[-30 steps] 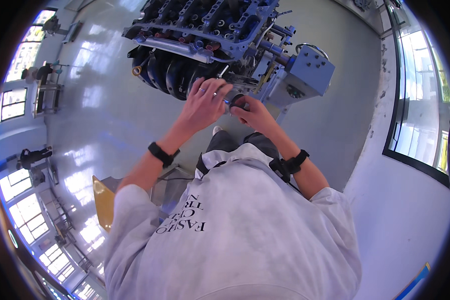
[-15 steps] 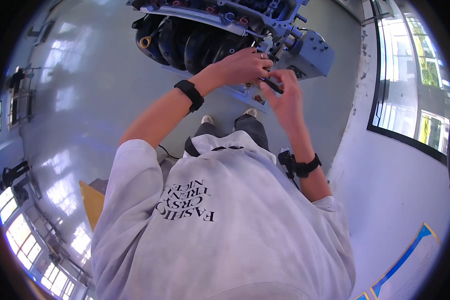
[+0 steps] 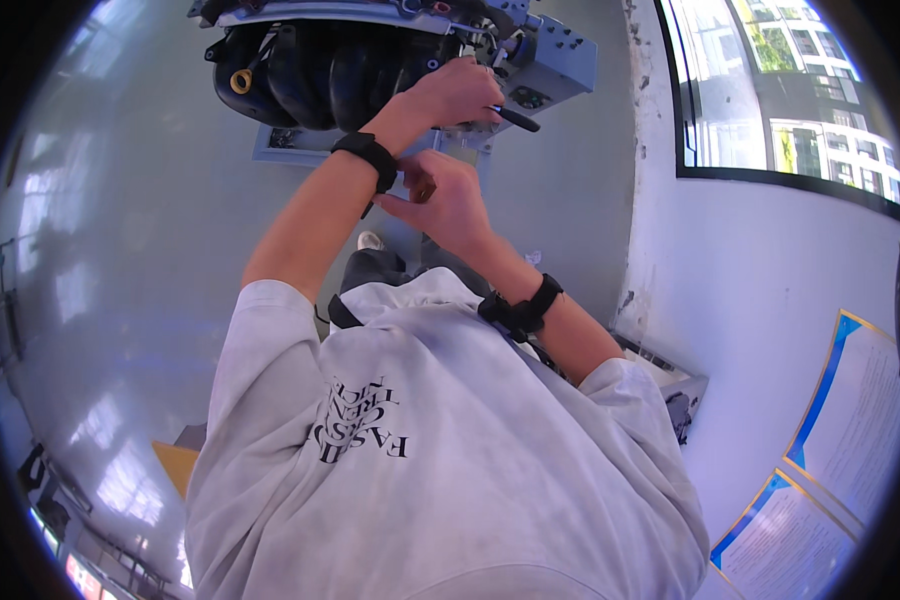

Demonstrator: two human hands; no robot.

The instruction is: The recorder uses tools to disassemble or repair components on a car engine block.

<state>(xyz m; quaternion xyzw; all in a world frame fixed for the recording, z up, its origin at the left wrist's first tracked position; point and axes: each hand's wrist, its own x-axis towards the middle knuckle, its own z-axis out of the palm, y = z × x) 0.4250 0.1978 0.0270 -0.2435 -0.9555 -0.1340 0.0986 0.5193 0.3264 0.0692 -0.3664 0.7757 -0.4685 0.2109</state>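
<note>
My left hand point(image 3: 458, 92) reaches to the front of an engine, its fingers closed round a slim black-handled tool point(image 3: 519, 120). The handle sticks out to the right of the fist, and the tool's working end is hidden. Below it, my right hand point(image 3: 448, 205) is at the black wristband point(image 3: 368, 160) on my left wrist. Thumb and curled fingers straddle the band's lower end, with a small dark piece by the thumb. The engine's black ribbed intake manifold point(image 3: 310, 80) lies left of my left hand.
A grey metal box point(image 3: 562, 62) is fixed to the engine's right side, above a grey stand frame point(image 3: 285, 148). To the right are a white wall point(image 3: 750, 260), a black-framed window point(image 3: 770, 184) and framed posters point(image 3: 845, 400). A yellow panel point(image 3: 173, 463) shows at lower left.
My right hand has left the tool and come down and left to my left wristband. The tool stays in my left hand. The view has shifted, so the engine sits higher and further left.
</note>
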